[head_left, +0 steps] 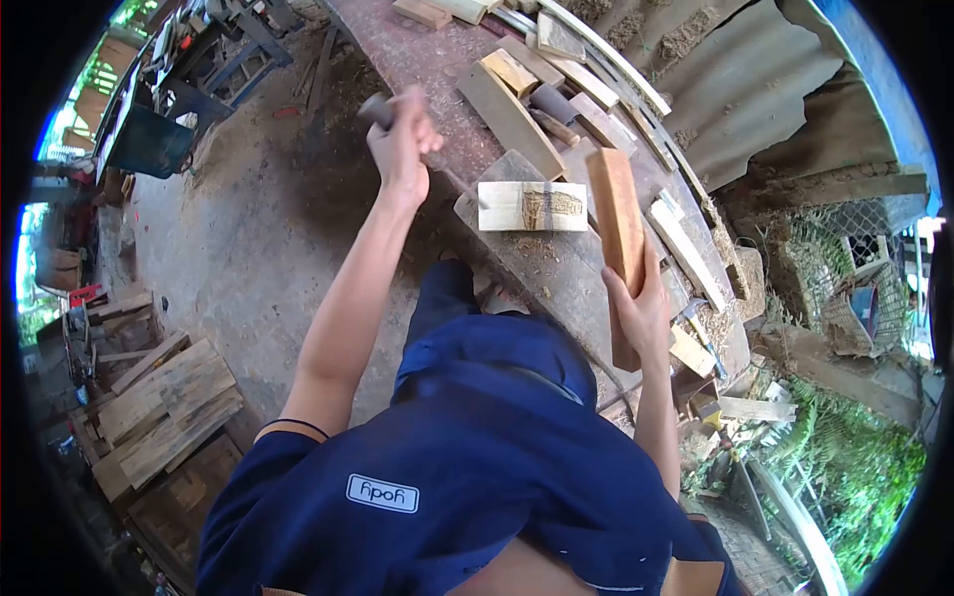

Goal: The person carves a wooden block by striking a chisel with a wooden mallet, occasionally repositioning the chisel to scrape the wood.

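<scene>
My left hand (402,149) is raised beside the bench edge, closed around what looks like a chisel (377,111); its dark rounded end sticks out, and motion blurs the fingers. In my right hand (644,313) is a long brown wooden block (618,209), gripped near its lower half and tilted up over the bench. Between the two hands lies a pale wood piece (502,207) with a rough carved hollow in its face. Wood chips are scattered just below it. Neither hand touches this pale piece.
On the workbench (576,288) lie several wood offcuts (512,119), long strips along the far edge, and a blue-handled tool (708,343) at the right. Planks (179,397) are stacked on the floor at left. A dark green bin (149,144) stands at upper left.
</scene>
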### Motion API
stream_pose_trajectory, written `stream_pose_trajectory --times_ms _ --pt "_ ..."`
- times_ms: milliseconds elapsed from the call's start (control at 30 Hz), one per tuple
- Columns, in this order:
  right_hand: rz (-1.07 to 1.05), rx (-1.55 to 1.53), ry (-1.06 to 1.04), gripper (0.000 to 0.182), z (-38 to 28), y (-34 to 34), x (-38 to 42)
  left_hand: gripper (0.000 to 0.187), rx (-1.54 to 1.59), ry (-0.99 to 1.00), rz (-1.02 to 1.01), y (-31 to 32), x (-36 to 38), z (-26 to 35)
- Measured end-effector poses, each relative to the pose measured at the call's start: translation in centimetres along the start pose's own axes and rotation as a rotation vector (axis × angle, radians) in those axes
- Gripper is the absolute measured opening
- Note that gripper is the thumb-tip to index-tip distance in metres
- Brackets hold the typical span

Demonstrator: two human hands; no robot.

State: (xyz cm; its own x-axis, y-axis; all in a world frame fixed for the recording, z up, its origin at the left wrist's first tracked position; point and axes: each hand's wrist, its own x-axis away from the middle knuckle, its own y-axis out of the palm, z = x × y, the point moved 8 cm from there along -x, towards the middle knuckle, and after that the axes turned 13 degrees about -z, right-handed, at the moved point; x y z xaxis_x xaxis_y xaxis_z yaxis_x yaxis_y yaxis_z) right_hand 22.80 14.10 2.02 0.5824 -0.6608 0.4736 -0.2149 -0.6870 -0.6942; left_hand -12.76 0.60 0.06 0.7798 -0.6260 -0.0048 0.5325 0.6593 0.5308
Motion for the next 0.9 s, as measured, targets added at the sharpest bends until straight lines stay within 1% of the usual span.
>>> stream_pose_trajectory --times_ms 33,67,100,133,200,267,300,333,400,433,500,533,600,633,700,733,800,833,867,900 --pt "0.054 -0.031 -0.026 0.083 1.0 0.0 0.1 0.015 -0.387 -0.019 -0.183 2.1 0.3 0.8" --pt "0.112 -0.063 -0.050 0.082 1.9 0.0 0.3 0.020 -0.772 -0.041 -0.373 4.1 0.9 0.7" --pt "0.135 -0.066 -0.050 0.082 2.5 0.0 0.4 0.043 -0.984 0.056 -0.615 5.5 1.9 -0.5" --pt "0.137 -0.070 -0.049 0.082 2.8 0.1 0.5 0.058 -1.366 0.103 -0.782 6.5 3.6 -2.3" --pt "0.165 -0.091 -0.040 0.082 3.3 0.0 0.8 0.082 -1.703 0.042 -0.875 5.2 6.1 -6.7" --pt "0.182 -0.112 -0.001 0.083 3.1 -0.4 1.3 0.097 -1.811 -0.153 -0.923 4.2 7.2 -9.3" --pt "0.181 -0.124 0.023 0.083 3.2 -0.3 1.7 0.098 -1.813 -0.119 -0.894 4.3 7.4 -9.5" --pt "0.185 -0.131 0.034 0.083 3.4 -0.2 1.9 0.098 -1.814 -0.119 -0.910 4.3 7.4 -9.9" --pt "0.191 -0.168 0.036 0.083 3.4 -0.2 1.9 0.089 -1.809 -0.116 -0.877 4.3 6.9 -9.6" --pt "0.188 -0.169 0.029 0.083 3.6 0.0 1.7 0.089 -1.813 -0.116 -0.870 3.8 6.6 -9.7" --pt "0.247 -0.157 -0.047 0.082 3.7 -0.2 1.6 0.077 -1.522 0.051 -0.901 4.1 5.7 -9.5" --pt "0.247 -0.160 -0.045 0.082 3.4 -0.4 1.7 0.062 -1.081 -0.332 -0.900 3.7 4.9 -10.2" --pt "0.231 -0.205 -0.027 0.080 2.7 -0.7 2.0 0.057 -0.666 -0.921 -0.770 2.8 6.1 -10.4" --pt "0.231 -0.209 -0.025 0.080 2.5 -0.8 2.0 0.057 -0.669 -0.923 -0.771 2.8 6.3 -10.4" --pt "0.210 -0.206 -0.017 0.080 2.3 -0.8 1.9 0.053 -0.364 -1.066 -0.590 2.4 7.5 -11.0" --pt "0.211 -0.208 -0.019 0.080 2.3 -0.7 1.8 0.053 -0.367 -1.063 -0.590 1.8 7.3 -11.3" --pt "0.249 -0.185 -0.071 0.080 2.2 -0.9 1.7 0.054 -0.778 -1.005 -0.668 0.4 6.4 -11.6" --pt "0.246 -0.186 -0.065 0.080 2.3 -0.9 1.8 0.060 -0.880 -0.893 -0.775 1.7 5.9 -11.0" --pt "0.247 -0.182 -0.060 0.080 2.2 -1.0 1.9 0.060 -0.878 -0.901 -0.770 1.4 6.2 -11.6" --pt "0.249 -0.179 -0.061 0.079 2.0 -1.0 1.8 0.064 -1.174 -0.461 -0.834 3.5 4.9 -9.5"
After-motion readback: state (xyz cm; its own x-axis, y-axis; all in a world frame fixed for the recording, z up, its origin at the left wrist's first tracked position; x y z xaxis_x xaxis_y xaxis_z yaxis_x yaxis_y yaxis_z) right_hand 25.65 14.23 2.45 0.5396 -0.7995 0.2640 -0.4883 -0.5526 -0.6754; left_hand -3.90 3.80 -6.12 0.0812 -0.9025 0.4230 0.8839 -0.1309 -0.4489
